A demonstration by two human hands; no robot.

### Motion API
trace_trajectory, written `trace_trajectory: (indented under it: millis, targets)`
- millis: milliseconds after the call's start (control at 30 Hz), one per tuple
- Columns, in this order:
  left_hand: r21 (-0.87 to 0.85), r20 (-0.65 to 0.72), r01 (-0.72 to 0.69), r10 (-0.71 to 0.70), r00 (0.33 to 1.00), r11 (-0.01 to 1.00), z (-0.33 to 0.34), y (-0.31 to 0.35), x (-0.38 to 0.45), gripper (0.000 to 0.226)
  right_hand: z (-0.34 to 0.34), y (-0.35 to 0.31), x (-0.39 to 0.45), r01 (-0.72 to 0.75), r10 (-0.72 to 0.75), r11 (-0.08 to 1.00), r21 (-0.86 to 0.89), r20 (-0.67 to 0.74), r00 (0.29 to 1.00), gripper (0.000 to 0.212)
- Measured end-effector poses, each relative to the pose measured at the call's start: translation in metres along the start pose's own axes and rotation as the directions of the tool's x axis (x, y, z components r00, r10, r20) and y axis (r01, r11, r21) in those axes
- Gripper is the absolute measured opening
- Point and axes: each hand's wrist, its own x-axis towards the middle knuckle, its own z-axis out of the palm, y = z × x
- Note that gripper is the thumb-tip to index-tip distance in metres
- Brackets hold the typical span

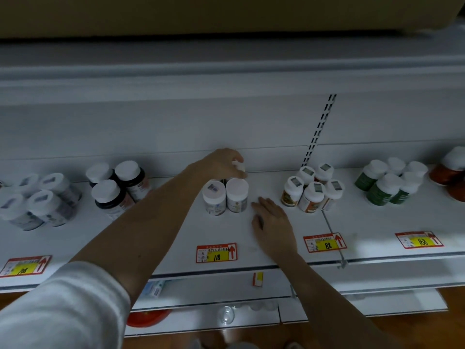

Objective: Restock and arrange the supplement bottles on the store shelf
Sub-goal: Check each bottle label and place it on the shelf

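On the white shelf [176,238] two white-capped supplement bottles [225,197] stand side by side near the middle. Behind them my left hand [221,163] reaches in from the left and grips the white cap of another bottle [239,166], whose body is mostly hidden by the front pair. My right hand [271,220] lies flat on the shelf just right of the front pair, fingers extended, holding nothing. A red and yellow price tag marked 118 [216,252] sits at the shelf's front edge below them.
Dark bottles with white caps [118,185] and pale bottles [37,200] stand to the left. Orange-labelled bottles [312,190], green bottles [390,182] and red jars [450,170] stand to the right. A slotted upright [319,129] divides the back panel. Lower shelves show below.
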Motion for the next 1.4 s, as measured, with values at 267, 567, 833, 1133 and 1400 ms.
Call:
trace_trajectory:
  millis: [267, 567, 833, 1133, 1400]
  targets:
    - [0.019, -0.059, -0.017, 0.018, 0.998, 1.000, 0.000, 0.001, 0.004, 0.049, -0.001, 0.000, 0.000, 0.000, 0.000, 1.000, -0.004, 0.000, 1.000, 0.041]
    - [-0.096, -0.232, -0.111, 0.086, 0.969, 0.989, -0.028, 0.017, -0.013, 0.043, -0.003, -0.001, 0.000, -0.018, 0.018, 0.999, 0.032, 0.018, 1.000, 0.040]
    - [-0.193, -0.299, -0.203, 0.140, 0.944, 0.960, -0.050, 0.031, -0.064, 0.034, -0.033, -0.010, 0.009, -0.236, 0.177, 0.904, 0.358, 0.188, 0.966, 0.031]
    - [-0.399, -0.292, -0.197, 0.079, 0.953, 0.896, -0.052, 0.049, -0.139, 0.023, -0.112, -0.094, -0.019, -0.259, 0.076, 0.309, 0.915, 0.247, 0.966, 0.035]
    - [-0.655, -0.287, -0.154, -0.055, 0.956, 0.739, -0.031, 0.052, -0.178, 0.046, -0.121, -0.121, -0.041, -0.323, 0.044, 0.001, 0.946, 0.323, 0.945, 0.050]
